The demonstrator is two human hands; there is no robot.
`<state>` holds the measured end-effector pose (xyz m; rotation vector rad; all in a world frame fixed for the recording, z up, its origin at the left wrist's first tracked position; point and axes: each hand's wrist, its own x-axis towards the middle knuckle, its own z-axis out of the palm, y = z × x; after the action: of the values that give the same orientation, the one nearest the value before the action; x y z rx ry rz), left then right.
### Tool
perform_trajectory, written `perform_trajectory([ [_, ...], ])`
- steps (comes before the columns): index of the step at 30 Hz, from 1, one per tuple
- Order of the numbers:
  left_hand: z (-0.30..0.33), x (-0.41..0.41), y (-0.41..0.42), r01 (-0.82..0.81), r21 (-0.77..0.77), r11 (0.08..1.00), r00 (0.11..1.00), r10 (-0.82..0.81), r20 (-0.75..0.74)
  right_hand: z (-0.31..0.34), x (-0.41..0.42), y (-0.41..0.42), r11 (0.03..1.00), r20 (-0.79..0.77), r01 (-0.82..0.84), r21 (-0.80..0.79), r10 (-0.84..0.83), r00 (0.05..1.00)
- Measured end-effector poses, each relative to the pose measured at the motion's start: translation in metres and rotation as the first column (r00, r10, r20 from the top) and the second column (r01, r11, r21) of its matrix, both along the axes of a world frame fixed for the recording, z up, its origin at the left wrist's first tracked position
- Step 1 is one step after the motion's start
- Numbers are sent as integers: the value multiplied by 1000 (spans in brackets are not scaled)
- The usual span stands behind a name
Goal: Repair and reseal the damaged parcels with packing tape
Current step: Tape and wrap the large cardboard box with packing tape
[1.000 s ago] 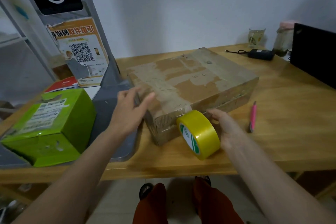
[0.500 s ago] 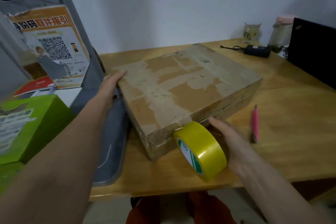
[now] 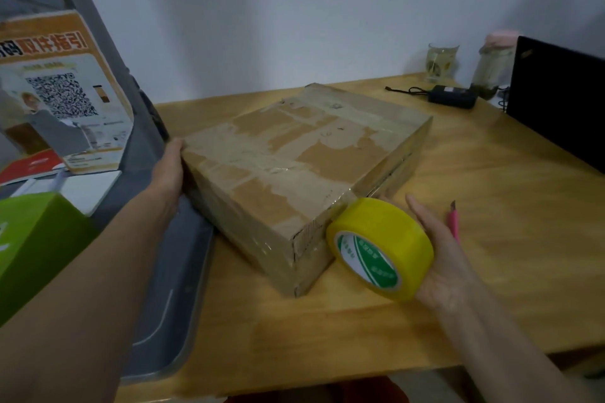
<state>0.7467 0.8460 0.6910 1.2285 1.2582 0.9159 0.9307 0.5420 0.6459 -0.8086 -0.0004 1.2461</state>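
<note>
Bare table (image 3: 491, 271) lies open to the right of the parcel (image 3: 294, 173), broken only by a pink pen (image 3: 453, 222) near the right hand (image 3: 438, 258). On the parcel's left, a grey tray (image 3: 170, 304) touches it, the left hand (image 3: 168, 167) between them. Behind, a charger (image 3: 451, 96), jars and a black screen (image 3: 556, 101) crowd the far corner.

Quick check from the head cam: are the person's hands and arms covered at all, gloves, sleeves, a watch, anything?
No. Both the left hand and the right hand are bare, with no gloves, rings or watch in view. Both forearms are bare as far as the frame shows them; no sleeve edge is visible.
</note>
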Motion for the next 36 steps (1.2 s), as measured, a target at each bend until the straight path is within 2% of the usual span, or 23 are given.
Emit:
perform_trajectory([
  [3,0,-4,-2,-7,-6,1000,1000,7,-17,5,1,0,994,-72,39,99,-32,997],
  [5,2,-8,-2,-32,-22,999,998,31,-54,10,4,-2,963,-77,53,265,-33,996],
  [8,11,-13,-16,-33,-40,999,991,27,-134,27,9,-5,849,45,-49,526,30,999],
  [10,18,-15,-34,-26,-27,999,985,21,-170,42,11,-5,790,132,-91,606,13,991],
  [12,22,-15,-52,51,-36,998,974,-58,-219,64,12,-7,803,250,-85,590,-81,965],
  [15,21,-15,-82,196,-42,980,923,-199,-331,96,12,-8,893,483,-40,448,-204,852],
  [17,17,-21,-102,297,-7,955,862,-272,-428,117,10,-10,925,559,33,379,-257,788],
  [20,22,-37,-127,514,-39,857,675,-432,-598,146,14,-11,936,552,202,289,-336,763],
  [22,33,-48,-140,632,-117,766,506,-522,-687,163,10,-9,953,622,196,232,-300,724],
  [23,42,-51,-143,674,-80,734,453,-497,-740,171,4,-8,965,664,167,204,-262,700],
  [24,53,-53,-144,698,41,715,483,-429,-763,178,-3,-5,975,705,134,179,-222,674],
  [25,69,-54,-149,672,195,715,611,-386,-691,184,-10,-2,983,739,100,157,-184,648],
  [26,88,-53,-156,623,326,711,745,-410,-526,189,-18,2,988,769,68,136,-149,621],
  [27,108,-50,-163,588,429,686,808,-481,-340,195,-28,5,993,800,46,113,-118,588],
  [28,127,-46,-167,571,505,647,807,-554,-204,201,-37,9,996,832,24,91,-89,548],
  [30,152,-33,-166,565,596,571,775,-614,-146,209,-51,19,998,879,-6,59,-49,474],
  [33,171,-22,-156,620,607,497,747,-611,-263,213,-65,31,999,936,30,20,-29,351],
  [36,177,-27,-139,707,539,459,693,-603,-395,216,-73,38,999,983,22,27,-31,179],
])
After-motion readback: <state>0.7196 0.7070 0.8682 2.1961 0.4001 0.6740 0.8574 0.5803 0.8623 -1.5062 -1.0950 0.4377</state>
